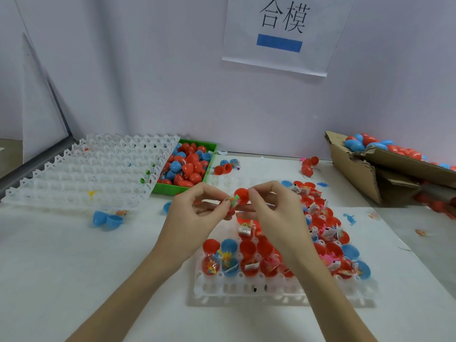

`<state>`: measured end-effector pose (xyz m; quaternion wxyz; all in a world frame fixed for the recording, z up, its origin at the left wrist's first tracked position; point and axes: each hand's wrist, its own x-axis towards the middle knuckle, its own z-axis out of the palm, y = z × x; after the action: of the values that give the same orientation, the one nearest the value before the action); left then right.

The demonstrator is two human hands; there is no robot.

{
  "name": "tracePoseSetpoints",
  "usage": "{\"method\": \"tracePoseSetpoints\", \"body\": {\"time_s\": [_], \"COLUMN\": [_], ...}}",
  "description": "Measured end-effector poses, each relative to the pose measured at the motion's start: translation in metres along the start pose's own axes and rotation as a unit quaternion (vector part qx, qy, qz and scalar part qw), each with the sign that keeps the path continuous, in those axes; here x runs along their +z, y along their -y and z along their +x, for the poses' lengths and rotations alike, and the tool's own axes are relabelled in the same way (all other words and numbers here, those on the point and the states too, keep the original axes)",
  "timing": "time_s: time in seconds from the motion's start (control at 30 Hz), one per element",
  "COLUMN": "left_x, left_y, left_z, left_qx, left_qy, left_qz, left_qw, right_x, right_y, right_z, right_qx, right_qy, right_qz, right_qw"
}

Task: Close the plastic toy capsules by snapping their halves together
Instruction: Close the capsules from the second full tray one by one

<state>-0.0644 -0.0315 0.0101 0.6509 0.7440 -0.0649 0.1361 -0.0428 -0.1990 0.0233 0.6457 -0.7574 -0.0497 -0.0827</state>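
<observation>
capsule, red (241, 195), held up between both hands above the far end of the loaded tray.
right hand (271, 206) pinches the red capsule half by thumb and forefinger; left hand (197, 208) pinches a small wrapped toy packet (233, 201) at the half's open mouth, touching it. whether a second half hangs below the fingers cannot be told. white tray (246, 288) lies under the wrists on the white table (74, 267), its cells holding open red and blue halves with toy packets in them. a second white tray (86, 174), left and well apart, has a green bin (172, 188) of loose halves just beside it. an open blue capsule (107, 219) lies near the left tray. cardboard box (370, 169) with closed capsules sits far right.
</observation>
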Motion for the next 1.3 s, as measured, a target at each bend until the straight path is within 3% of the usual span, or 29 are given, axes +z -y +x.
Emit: {"method": "tracePoseSetpoints", "body": {"time_s": [0.2,0.43,0.8,1.1,1.3], "left_x": [-0.003,-0.006,-0.008,-0.007,-0.011], "left_y": [0.000,-0.004,0.000,-0.002,-0.002], "left_z": [0.002,0.003,0.005,0.002,0.004], "left_qx": [-0.039,-0.005,-0.022,0.166,0.119], "left_qy": [0.001,0.043,-0.005,-0.033,-0.061], "left_qz": [-0.033,-0.031,-0.019,0.123,0.061], "left_qw": [0.999,0.999,1.000,0.978,0.989], "right_x": [-0.006,-0.004,0.015,0.012,0.008], "right_y": [0.002,0.001,-0.003,-0.002,0.000], "right_z": [-0.002,-0.004,-0.012,-0.010,-0.011], "right_qx": [-0.049,-0.103,-0.142,-0.174,-0.089], "right_qy": [0.045,0.057,0.048,0.029,0.059], "right_qz": [0.019,0.008,-0.010,-0.016,0.084], "right_qw": [0.998,0.993,0.989,0.984,0.991]}}
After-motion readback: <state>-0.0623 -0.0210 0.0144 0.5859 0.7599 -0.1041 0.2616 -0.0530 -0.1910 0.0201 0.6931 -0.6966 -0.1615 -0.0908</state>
